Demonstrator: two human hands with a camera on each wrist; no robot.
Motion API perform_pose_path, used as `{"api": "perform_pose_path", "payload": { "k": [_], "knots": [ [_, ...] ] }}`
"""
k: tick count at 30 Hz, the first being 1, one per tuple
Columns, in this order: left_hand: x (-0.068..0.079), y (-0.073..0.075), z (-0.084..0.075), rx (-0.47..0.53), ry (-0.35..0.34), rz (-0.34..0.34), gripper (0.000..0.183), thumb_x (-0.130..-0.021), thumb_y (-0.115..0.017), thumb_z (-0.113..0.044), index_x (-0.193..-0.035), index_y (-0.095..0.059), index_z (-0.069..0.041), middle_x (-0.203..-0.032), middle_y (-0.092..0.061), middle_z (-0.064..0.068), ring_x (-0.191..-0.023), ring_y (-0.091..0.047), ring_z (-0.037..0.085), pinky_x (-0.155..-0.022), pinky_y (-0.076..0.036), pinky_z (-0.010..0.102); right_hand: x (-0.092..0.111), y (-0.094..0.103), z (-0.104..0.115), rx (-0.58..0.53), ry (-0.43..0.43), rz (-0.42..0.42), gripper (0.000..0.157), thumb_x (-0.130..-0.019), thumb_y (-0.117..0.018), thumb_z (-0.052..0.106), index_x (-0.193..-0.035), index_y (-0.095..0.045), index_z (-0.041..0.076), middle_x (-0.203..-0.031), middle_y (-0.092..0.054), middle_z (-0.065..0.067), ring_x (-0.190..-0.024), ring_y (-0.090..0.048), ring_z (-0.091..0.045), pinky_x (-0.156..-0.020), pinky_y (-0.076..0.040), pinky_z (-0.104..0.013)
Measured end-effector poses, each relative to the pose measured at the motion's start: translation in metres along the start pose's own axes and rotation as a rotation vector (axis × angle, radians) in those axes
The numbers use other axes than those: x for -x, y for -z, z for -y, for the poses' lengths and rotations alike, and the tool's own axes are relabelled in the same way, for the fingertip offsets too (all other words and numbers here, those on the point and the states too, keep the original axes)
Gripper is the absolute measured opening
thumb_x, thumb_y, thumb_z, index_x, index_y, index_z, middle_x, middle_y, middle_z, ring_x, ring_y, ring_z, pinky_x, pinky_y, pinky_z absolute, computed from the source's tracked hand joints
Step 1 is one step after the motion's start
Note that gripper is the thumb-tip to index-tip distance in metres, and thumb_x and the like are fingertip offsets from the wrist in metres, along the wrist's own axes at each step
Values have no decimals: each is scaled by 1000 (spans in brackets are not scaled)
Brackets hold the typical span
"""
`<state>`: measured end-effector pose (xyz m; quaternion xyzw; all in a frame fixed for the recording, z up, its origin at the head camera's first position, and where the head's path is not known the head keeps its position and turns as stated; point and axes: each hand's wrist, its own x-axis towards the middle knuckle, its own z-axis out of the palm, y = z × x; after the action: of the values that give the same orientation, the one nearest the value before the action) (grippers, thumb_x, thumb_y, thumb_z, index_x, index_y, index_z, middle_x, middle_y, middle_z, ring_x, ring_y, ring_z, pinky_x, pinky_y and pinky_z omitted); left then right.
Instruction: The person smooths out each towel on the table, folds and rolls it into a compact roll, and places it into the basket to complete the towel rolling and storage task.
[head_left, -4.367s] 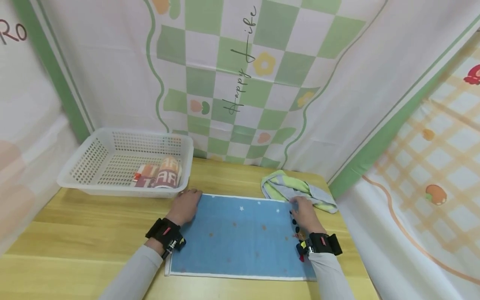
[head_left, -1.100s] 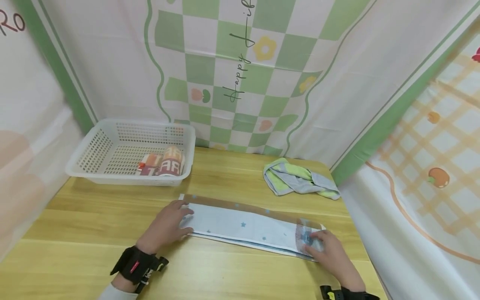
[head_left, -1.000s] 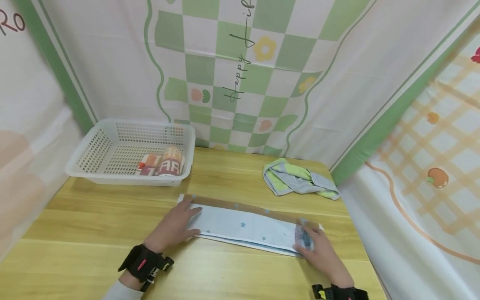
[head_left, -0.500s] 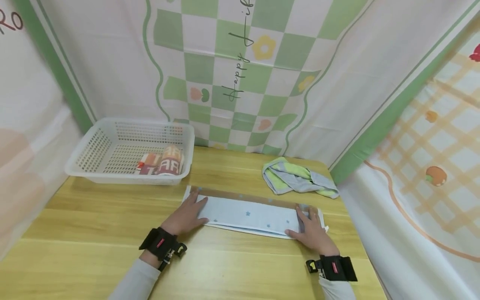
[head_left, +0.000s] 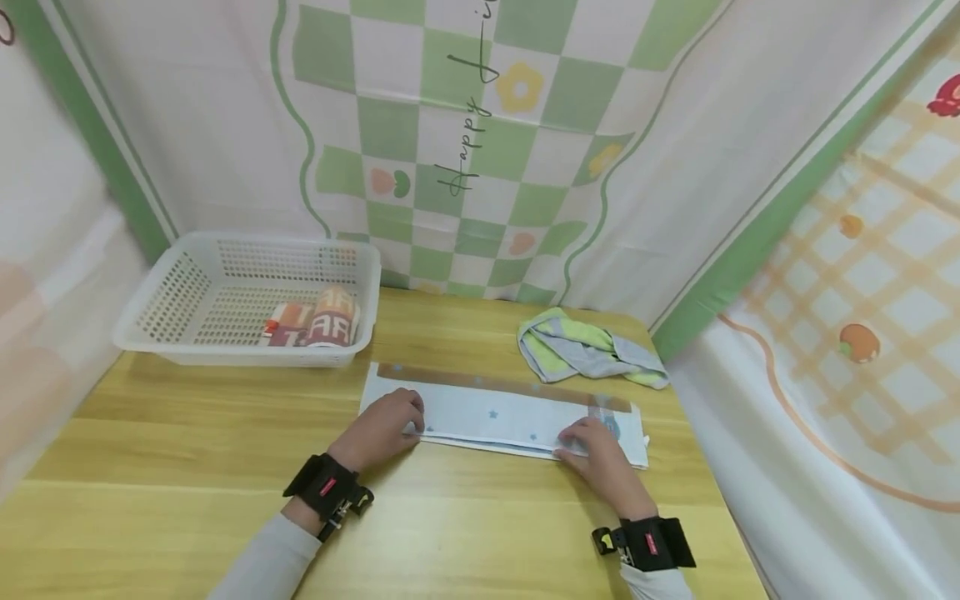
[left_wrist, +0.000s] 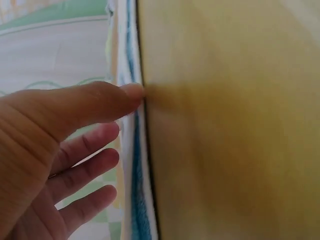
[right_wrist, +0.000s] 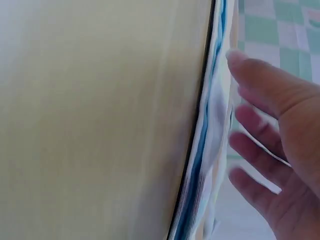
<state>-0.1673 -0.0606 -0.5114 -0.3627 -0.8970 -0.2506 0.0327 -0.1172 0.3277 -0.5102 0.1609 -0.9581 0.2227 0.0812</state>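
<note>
Left fingers (head_left: 415, 407), right fingers (head_left: 577, 432) along near edge of folded cloth (head_left: 487, 408), pinch uncertain

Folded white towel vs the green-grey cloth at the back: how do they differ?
Shape: the folded white towel lies as a long, flat strip; the green-grey cloth is loosely bunched.
Colour: the towel shows white with blue stars and a brown band; the cloth is yellow-green and grey.
Hands: left hand and right hand are at the towel; neither is at the cloth.
Shared: both lie on the table.
</note>
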Motion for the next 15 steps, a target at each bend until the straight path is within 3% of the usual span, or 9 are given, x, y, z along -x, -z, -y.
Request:
{"api": "perform_pose_path", "payload": {
  "k": [4,15],
  "knots": [
    [-5,-1,-3,-52,-30,-12,15,-82,-76,-3,-73,-77,-16,-90,-65,-5,-89,-59,15,-82,-52,31,-6,-1,8,22,-19,68,10,-84,-82,10,-85,-74,16,-86,-64,7,-87,-60,-14,-80,-52,-36],
    [-8,-6,-7,-111,-24,-6,7,-86,-78,-7,-83,-77,-13,-86,-66,-3,-83,-60,16,-78,-53,33,-7,7,11,-4,-24,88,13,-87,-78,7,-81,-71,16,-85,-62,8,-87,-60,-15,-81,-52,-37]
  ]
}}
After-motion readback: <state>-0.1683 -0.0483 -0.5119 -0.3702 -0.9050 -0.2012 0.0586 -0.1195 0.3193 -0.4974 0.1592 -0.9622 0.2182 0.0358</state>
